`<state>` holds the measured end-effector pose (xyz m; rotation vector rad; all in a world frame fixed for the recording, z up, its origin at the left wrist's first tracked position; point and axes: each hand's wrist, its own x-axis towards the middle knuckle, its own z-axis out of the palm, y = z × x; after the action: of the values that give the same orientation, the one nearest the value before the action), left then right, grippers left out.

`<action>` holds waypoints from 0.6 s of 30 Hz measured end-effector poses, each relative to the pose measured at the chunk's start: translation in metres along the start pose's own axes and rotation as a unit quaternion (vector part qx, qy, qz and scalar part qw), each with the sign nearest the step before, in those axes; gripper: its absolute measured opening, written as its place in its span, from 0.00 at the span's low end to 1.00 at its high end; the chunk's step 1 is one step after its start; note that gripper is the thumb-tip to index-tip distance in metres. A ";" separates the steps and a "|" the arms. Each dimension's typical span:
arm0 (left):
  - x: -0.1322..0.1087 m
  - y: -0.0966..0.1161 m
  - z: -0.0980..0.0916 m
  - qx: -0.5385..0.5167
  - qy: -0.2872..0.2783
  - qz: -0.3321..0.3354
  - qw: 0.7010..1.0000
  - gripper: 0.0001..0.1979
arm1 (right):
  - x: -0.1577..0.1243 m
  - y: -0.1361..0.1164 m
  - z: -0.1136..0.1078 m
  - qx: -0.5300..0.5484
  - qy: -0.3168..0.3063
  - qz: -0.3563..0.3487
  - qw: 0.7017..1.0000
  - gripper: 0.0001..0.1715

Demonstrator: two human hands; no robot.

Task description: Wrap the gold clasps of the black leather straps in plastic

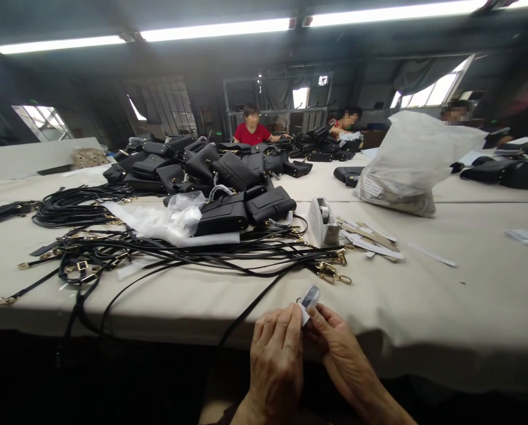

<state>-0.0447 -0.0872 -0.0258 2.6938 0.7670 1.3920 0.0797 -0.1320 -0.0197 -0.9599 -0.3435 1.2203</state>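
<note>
My left hand (276, 354) and my right hand (337, 348) meet at the table's near edge, fingers pinched together on a small white wrapped piece (309, 300) at the end of a black strap (246, 313). The strap runs from my hands up to the left and also hangs down over the table edge. Just beyond my hands lies a tangle of black straps (193, 254) with gold clasps (332, 270). Behind the straps is a pile of black handbags (228, 189).
A white tape dispenser (322, 221) and loose paper strips (372, 242) lie past the clasps. A large plastic bag (412, 162) stands at the right. Clear plastic wrap (170, 221) lies by the bags. Three people sit at the far side of the cloth-covered table (468, 283).
</note>
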 end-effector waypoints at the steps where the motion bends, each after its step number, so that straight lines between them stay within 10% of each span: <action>1: -0.001 0.000 0.001 0.027 -0.002 0.018 0.999 0.21 | -0.001 -0.003 -0.001 0.004 -0.014 0.004 1.000 0.22; 7: 0.007 -0.004 -0.002 -0.110 -0.033 -0.087 0.990 0.17 | -0.002 -0.012 -0.003 -0.045 -0.022 -0.002 0.999 0.20; 13: 0.029 -0.009 -0.015 -0.414 -0.156 -0.399 0.803 0.11 | 0.000 -0.006 -0.001 -0.149 0.013 -0.012 0.989 0.22; 18: 0.018 -0.021 -0.002 -0.451 -0.068 -0.484 0.747 0.22 | 0.019 -0.037 -0.015 -0.337 0.013 -0.083 0.938 0.26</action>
<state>-0.0461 -0.0619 -0.0159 1.2665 0.9147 0.8742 0.1201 -0.1228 -0.0049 -1.4952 -0.8398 0.9382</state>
